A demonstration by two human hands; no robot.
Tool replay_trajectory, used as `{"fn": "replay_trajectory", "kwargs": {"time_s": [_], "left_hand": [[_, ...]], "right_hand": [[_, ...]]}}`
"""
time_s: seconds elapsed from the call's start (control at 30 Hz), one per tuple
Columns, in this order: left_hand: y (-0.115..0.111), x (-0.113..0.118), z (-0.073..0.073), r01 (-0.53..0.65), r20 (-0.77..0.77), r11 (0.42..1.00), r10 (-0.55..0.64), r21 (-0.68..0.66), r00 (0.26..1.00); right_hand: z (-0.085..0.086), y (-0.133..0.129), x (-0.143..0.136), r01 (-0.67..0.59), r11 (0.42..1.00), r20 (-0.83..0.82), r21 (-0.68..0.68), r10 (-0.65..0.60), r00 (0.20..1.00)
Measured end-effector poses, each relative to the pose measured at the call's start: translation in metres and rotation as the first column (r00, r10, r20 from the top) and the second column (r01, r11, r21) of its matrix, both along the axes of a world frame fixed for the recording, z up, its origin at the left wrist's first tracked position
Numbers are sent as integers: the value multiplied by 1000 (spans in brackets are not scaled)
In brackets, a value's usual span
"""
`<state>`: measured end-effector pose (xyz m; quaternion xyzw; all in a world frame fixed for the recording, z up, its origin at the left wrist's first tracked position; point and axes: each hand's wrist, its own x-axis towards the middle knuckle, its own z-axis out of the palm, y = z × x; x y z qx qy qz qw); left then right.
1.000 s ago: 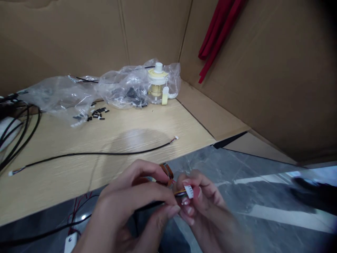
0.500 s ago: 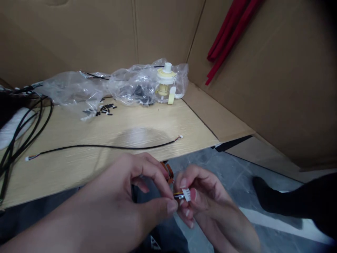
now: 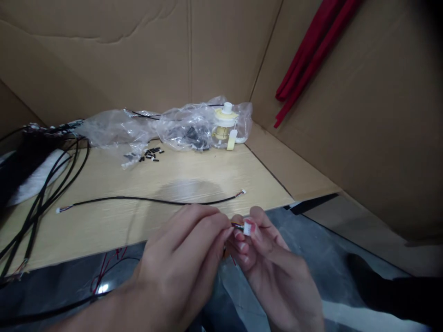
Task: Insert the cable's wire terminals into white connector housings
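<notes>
Between both hands, in front of the table's near edge, is a small white connector (image 3: 248, 228) with thin coloured wires (image 3: 237, 225) running out of its left side. My right hand (image 3: 273, 263) pinches the connector between thumb and fingers. My left hand (image 3: 187, 253) is closed, its thumb and fingertips gripping the wires just left of the connector. Behind the hands, a black cable (image 3: 152, 200) with a white plug at each end lies across the wooden table (image 3: 114, 226).
Clear plastic bags (image 3: 117, 127), small black pieces (image 3: 152, 153) and a white-and-yellow bottle-like container (image 3: 224, 122) stand at the back. Black cables (image 3: 43, 198) lie at the left. Cardboard walls (image 3: 138, 55) enclose the table, with red straps (image 3: 311, 55) at upper right.
Both hands have moved slightly up with the connector, and my left hand's fingers have drawn together at the wires. The whole view has shifted, with table items now lower and farther right.
</notes>
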<state>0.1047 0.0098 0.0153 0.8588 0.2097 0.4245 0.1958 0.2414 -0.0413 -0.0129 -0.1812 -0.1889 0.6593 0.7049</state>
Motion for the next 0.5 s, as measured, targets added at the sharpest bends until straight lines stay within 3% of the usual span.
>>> {"fn": "replay_trajectory", "kwargs": {"time_s": [0.1,0.23,0.37,0.5], "left_hand": [[0,-2,10,-4,7,998,5,-68,1000],[3,-7,27,2,-39,950,-15,-311,999],[4,-16,34,94,-3,806,-118,-585,993],[-1,-20,33,220,173,661,-137,-717,975]], "right_hand": [[3,1,-2,-40,999,32,24,39,999],[3,1,-2,-91,992,106,83,82,991],[2,4,-1,-144,981,151,128,124,981],[0,7,-1,-183,971,152,156,159,976]]}}
